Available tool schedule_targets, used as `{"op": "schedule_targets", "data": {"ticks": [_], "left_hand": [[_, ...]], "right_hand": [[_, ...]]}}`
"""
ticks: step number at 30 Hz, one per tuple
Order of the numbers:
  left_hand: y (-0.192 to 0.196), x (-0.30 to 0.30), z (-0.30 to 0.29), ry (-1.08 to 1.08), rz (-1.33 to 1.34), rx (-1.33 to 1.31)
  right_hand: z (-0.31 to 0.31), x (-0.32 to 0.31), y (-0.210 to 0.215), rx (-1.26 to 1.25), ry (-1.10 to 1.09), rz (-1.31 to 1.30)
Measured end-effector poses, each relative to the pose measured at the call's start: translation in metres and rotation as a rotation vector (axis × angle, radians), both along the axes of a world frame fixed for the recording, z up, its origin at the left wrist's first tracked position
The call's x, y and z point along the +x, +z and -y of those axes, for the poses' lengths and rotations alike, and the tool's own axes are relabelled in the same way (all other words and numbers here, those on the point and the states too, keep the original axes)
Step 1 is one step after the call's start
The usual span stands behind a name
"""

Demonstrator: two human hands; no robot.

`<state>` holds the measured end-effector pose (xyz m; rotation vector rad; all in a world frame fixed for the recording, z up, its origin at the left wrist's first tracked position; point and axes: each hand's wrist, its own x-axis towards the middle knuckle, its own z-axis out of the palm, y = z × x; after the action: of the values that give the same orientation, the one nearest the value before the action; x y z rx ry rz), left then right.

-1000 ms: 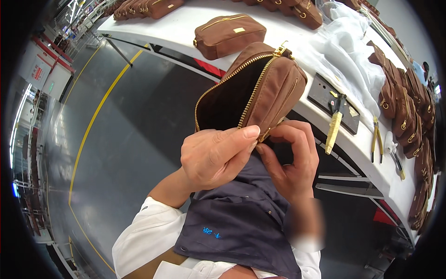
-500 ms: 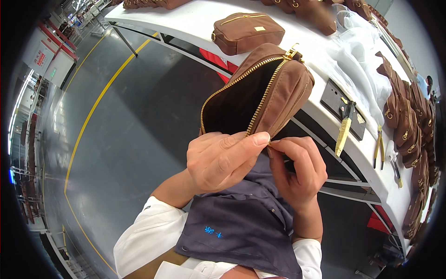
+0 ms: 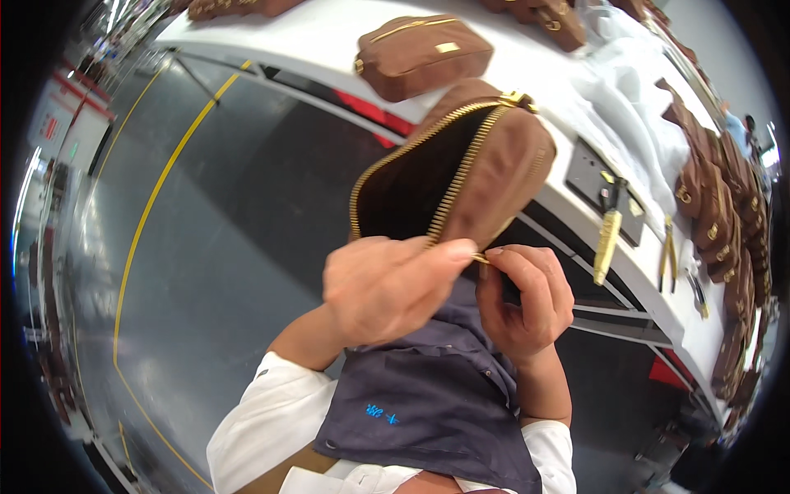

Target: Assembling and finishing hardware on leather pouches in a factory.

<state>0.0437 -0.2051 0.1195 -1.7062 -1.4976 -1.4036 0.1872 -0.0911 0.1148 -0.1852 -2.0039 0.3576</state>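
Observation:
A brown fabric bag (image 3: 504,169) is held up in front of me, its mouth unzipped over a dark inside. Gold zipper teeth (image 3: 457,191) line the opening, and a gold slider (image 3: 515,100) sits at the far end. My left hand (image 3: 387,288) is closed on the bag's near end, thumb on top. Beside that thumb, my right hand (image 3: 531,296) pinches a small gold metal piece (image 3: 480,258) between thumb and forefinger. It looks like a zipper pull, but the fingers hide most of it.
Another brown bag (image 3: 424,58) stands on the white table (image 3: 304,33). On the right lie a black plate (image 3: 583,177), a yellow-wrapped cutter (image 3: 607,247), pliers (image 3: 667,251), clear plastic (image 3: 634,123) and several brown bags (image 3: 712,206).
My right fingers have drawn slightly away from the left thumb, and more of the gold piece shows between them. The table and its contents have shifted a little left in view.

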Motion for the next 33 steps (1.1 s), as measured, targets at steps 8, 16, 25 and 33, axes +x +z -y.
{"op": "schedule_targets", "data": {"ticks": [8,16,25,33], "left_hand": [[0.043,-0.097,-0.046,0.163,0.337,0.182],[0.035,-0.232,-0.174,0.212,0.310,-0.439],[0.015,-0.113,-0.100,0.060,0.233,0.087],[-0.092,0.007,-0.034,-0.371,0.497,-0.459]], "right_hand": [[-0.089,0.068,0.016,0.010,-0.446,0.085],[-0.302,0.193,0.030,0.110,-0.923,0.485],[-0.398,0.213,-0.032,-0.004,-1.037,0.868],[-0.395,0.318,0.023,-0.285,-1.202,0.031]]}}
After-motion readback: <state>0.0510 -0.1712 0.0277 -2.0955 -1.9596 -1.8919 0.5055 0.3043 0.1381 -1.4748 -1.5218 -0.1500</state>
